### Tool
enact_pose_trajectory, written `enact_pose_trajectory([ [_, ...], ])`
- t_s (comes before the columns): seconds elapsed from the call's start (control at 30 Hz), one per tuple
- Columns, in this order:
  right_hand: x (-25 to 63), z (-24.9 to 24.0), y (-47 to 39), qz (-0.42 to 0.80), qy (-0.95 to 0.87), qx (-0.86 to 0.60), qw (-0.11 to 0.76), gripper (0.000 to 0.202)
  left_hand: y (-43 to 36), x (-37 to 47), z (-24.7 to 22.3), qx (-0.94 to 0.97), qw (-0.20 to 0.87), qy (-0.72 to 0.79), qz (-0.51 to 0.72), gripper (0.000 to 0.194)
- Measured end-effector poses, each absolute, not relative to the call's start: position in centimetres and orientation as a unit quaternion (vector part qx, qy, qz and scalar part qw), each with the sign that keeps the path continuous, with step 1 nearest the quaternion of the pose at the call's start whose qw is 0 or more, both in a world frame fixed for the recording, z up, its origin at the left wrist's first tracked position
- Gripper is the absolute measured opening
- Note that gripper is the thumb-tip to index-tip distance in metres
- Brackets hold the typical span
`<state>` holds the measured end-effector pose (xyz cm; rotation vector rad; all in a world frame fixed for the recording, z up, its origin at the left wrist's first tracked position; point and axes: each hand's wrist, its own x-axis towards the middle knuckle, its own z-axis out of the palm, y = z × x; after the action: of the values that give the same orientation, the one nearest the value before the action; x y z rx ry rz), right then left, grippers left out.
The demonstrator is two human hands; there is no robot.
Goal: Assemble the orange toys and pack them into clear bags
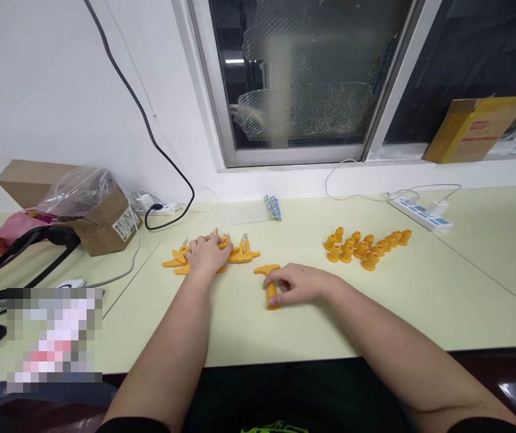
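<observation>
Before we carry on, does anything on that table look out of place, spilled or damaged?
Nothing visible looks spilled or damaged. The untidiest spot is around the left hand, where the yellow handles lie overlapping at mixed angles, whereas the yellow cups stand in a loose group on the right. That seems ordinary clutter, not a fault.

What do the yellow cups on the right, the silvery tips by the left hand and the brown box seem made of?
Yellow cups: probably plastic, smooth and evenly coloured, with a slight sheen.
Silvery tips: perhaps metal, judging by their colour; too small to be sure.
Brown box: almost certainly cardboard, matt, with folded edges and a printed label.
</observation>
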<state>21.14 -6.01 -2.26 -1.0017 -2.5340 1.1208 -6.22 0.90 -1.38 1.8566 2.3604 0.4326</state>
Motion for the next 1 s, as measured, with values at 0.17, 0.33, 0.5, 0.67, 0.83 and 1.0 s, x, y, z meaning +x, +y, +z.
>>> enact_pose_trajectory([
  [0.17,23.3,-2.3,-5.1,0.339,-0.828,-0.434,0.107,0.047,1.1,-6.4,-1.6,0.605,0.042,0.778,0.163,0.039],
  [0.33,24.4,-3.3,-3.9,0.271,-0.805,-0.476,0.228,0.027,1.0,-6.4,-1.8,0.607,0.01,0.763,0.221,0.03],
  [0.5,23.5,-4.3,-2.8,0.313,-0.73,-0.445,0.413,0.029,0.2,-4.8,-2.0,0.702,-0.029,0.634,0.322,0.027],
  [0.67,22.8,-3.9,-2.9,0.516,-0.603,-0.412,0.449,0.03,-1.1,-2.3,-2.1,0.826,-0.024,0.439,0.352,0.042],
  [0.83,23.0,-2.7,-3.3,0.678,-0.467,-0.397,0.406,0.044,-1.7,-0.9,-2.3,0.884,-0.007,0.335,0.325,0.047],
  [1.0,23.9,-2.6,-3.1,0.804,-0.415,-0.317,0.284,0.039,-1.4,-0.5,-2.6,0.9,0.035,0.264,0.344,0.032],
])
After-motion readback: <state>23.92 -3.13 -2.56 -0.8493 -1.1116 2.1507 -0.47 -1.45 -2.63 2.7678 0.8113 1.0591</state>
